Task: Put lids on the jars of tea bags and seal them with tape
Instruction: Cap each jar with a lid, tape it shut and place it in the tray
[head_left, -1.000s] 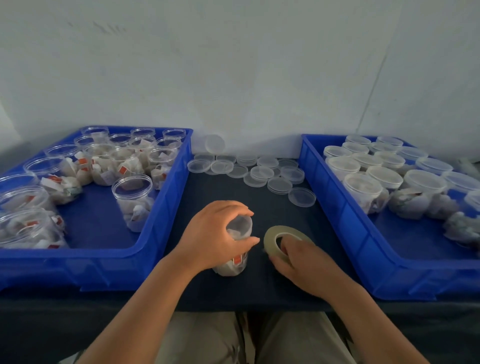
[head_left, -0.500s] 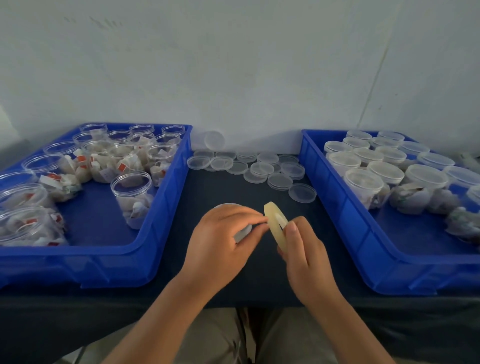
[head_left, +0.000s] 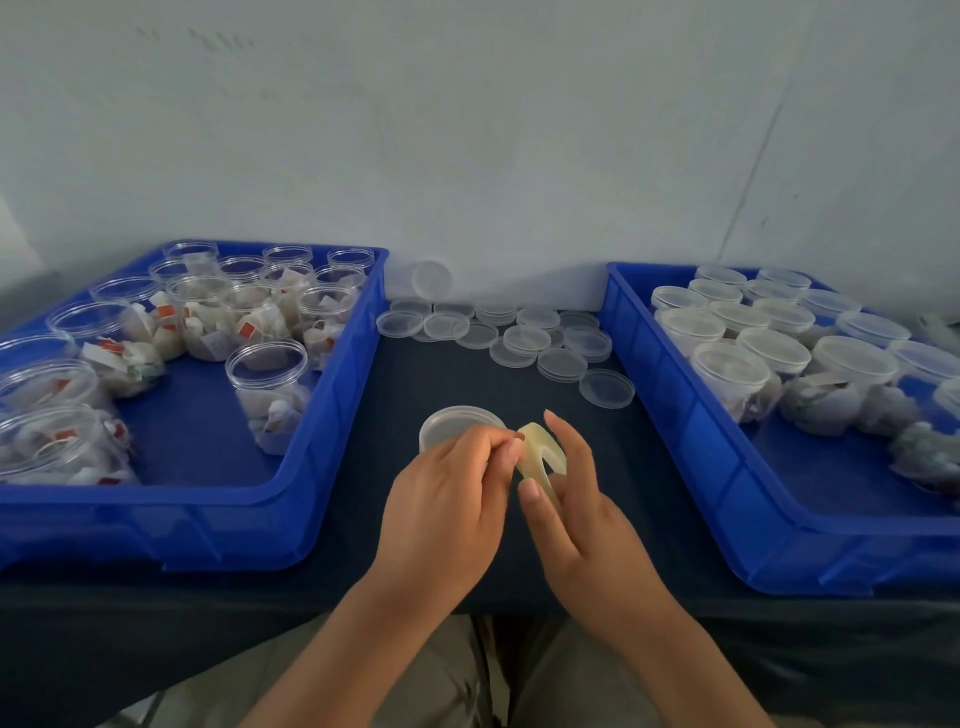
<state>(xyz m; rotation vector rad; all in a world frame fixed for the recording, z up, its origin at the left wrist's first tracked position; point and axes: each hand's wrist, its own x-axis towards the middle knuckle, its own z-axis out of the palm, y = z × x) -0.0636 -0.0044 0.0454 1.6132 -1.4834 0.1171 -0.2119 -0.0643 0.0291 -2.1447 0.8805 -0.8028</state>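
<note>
Though still by tape (head_left: 536, 456), jar lid (head_left: 451, 423) visible

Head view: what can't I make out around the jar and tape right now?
- Jar body: head view, hidden behind the left-hand grip; only its top shows.
- Tape roll free end: head view, too small and under the left fingertips; whether it is pinched is unclear.
- Leftmost jars in the left tray: head view, cut off by the frame edge.
</note>
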